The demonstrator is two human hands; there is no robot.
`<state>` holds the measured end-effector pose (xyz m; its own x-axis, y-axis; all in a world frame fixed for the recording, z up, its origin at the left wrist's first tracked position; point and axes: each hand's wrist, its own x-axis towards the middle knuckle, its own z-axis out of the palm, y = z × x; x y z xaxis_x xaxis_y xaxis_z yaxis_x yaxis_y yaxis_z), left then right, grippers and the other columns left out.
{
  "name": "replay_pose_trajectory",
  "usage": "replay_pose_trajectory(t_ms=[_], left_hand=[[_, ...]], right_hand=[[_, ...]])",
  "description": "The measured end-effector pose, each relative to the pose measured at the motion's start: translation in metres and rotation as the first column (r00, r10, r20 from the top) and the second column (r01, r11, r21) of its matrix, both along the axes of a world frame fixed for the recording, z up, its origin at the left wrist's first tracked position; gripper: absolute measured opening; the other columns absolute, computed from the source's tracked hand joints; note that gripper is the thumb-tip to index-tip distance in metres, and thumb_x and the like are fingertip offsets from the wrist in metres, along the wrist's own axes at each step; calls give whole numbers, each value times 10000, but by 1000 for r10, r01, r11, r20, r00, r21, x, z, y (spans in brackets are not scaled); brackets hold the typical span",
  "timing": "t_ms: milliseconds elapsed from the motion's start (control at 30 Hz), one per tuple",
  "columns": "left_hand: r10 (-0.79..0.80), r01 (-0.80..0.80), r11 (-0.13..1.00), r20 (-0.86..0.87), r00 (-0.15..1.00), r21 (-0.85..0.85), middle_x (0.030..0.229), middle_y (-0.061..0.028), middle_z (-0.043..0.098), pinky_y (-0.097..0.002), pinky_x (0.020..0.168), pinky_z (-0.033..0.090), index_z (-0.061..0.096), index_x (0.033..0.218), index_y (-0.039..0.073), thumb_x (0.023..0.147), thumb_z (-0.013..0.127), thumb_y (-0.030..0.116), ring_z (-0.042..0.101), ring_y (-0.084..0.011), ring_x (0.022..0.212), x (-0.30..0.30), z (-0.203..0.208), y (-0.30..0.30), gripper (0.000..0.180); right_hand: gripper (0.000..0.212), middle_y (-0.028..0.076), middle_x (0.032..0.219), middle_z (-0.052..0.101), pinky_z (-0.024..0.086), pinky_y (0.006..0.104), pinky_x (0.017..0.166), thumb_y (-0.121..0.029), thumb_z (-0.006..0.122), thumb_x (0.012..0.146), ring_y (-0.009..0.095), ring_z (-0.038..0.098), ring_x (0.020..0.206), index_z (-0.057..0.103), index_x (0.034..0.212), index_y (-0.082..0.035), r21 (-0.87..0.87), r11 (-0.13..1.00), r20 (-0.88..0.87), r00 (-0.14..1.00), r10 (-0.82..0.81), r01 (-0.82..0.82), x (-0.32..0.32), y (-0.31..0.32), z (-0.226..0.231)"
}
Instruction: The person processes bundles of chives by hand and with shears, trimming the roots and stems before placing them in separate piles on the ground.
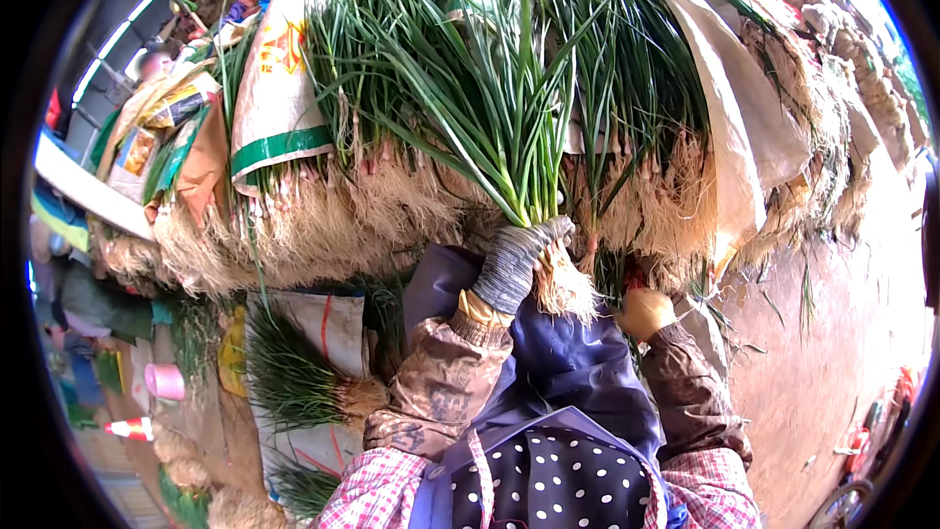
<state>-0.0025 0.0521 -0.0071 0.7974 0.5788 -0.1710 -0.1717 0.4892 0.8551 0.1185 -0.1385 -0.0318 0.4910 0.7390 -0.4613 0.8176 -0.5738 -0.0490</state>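
Note:
My left hand (519, 255), in a grey striped knit glove, is closed round the white stalks of a bunch of spring onions (529, 176). Their green leaves fan upward and away from me, while pale roots hang below the fist. Lower and to the right, over the edge of my lap, my right hand (644, 313) wears a tan glove and looks curled. A bit of red shows at its far side; the fingers are mostly hidden, so what they hold is unclear. Ahead lies a long heap of spring onions (382, 69), roots toward me.
White woven sacks (284, 88) and a pale sheet (720, 118) drape over the heap. Bundles of spring onions (304, 372) rest on sacking at my left. Farther left are a pink bucket (164, 381) and an orange-and-white cone (132, 428). Bare brown floor (813, 333) stretches right.

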Motion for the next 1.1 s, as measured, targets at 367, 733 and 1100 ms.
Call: replay_pose_trajectory(t_ms=[367,733,1100], left_hand=[[-242,242,970,1,970,17,919,-25,607,-141,470,393,498,1219,1,887,549,130,524,-35,642,-2,-36,7,360],[83,-96,986,97,992,137,833,-31,625,-242,612,493,608,946,8,806,633,50,592,-118,674,1,8,-16,149],[-114,139,977,155,981,-160,710,-55,598,-277,578,490,592,888,20,806,640,120,587,-157,624,-10,21,-13,137]], right_hand=[[137,164,747,634,491,354,599,-126,629,810,229,639,651,613,902,-27,830,482,-342,939,44,280,-27,60,21],[300,43,740,607,426,234,652,-263,488,926,84,547,728,592,901,17,541,386,-829,551,96,747,-14,87,51],[208,85,852,643,519,274,656,-217,531,911,149,617,775,580,998,-34,40,272,-904,-82,421,961,-4,116,54]])
